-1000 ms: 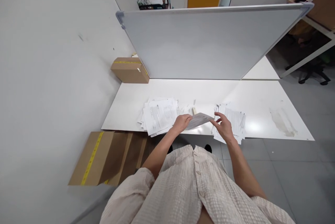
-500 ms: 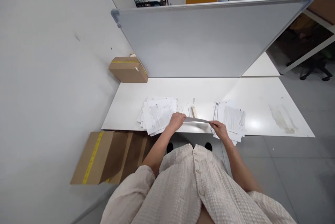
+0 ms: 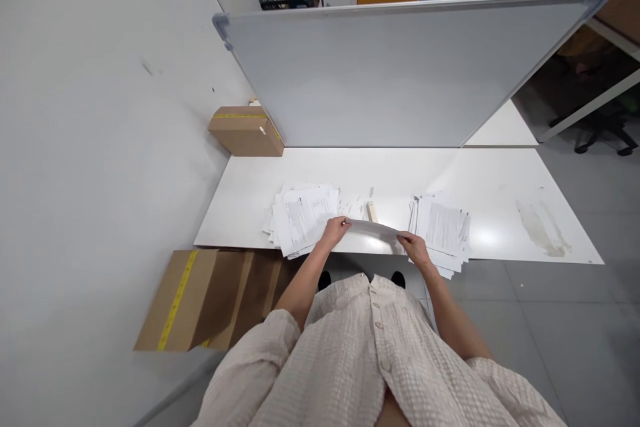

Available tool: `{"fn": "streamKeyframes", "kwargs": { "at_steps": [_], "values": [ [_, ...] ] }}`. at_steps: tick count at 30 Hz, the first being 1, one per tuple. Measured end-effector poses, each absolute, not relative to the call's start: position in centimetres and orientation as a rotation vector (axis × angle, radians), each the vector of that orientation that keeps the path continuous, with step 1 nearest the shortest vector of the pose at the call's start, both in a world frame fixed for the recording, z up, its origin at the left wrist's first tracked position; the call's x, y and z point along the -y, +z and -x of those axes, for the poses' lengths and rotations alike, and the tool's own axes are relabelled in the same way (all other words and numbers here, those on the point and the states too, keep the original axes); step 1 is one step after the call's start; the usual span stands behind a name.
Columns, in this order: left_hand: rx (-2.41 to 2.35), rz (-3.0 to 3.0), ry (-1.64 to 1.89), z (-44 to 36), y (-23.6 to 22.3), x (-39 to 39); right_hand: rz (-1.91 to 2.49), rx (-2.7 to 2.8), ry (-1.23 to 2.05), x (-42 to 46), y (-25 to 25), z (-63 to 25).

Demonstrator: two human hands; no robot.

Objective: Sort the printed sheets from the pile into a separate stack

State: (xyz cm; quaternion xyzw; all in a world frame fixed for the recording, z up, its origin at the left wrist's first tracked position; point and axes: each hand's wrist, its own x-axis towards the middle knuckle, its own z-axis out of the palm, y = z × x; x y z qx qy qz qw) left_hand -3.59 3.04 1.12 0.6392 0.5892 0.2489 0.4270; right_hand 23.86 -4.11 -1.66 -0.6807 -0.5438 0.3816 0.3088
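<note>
Between my two hands a sheet of paper (image 3: 374, 228) is held up, seen nearly edge-on and slightly bowed. My left hand (image 3: 335, 231) is closed on its left end, and my right hand (image 3: 413, 247) pinches its right end. Whether it is one sheet or several I cannot tell. Left of my left hand lies a loose pile of printed papers (image 3: 304, 217). Another pile of printed papers (image 3: 443, 230) lies beside my right hand. Just beyond the held paper rests a small pale block-like object (image 3: 371, 211), its kind unclear.
A large whiteboard (image 3: 370, 80) stands across the back of the white table (image 3: 500, 200). At the table's back left sits a closed cardboard box (image 3: 245, 134). An open cardboard box (image 3: 200, 300) stands below the table's left edge. Grey stains mark the table's right end.
The left end of the paper has shifted slightly left with my left hand, and more of its face now shows, bowed upward. Both hands keep hold of it.
</note>
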Motion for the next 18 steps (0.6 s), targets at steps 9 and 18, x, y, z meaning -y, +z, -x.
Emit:
{"fn": "streamKeyframes", "kwargs": {
  "at_steps": [9, 18],
  "values": [
    [-1.475, -1.515, 0.652, 3.8, 2.2, -3.6, 1.871, 1.325, 1.16, 4.2, 0.0, -23.7],
    [-1.322, -1.323, 0.635, 4.0, 2.8, -4.0, 1.724, 1.245, 1.335, 5.2, 2.7, -23.7]
  ]
}}
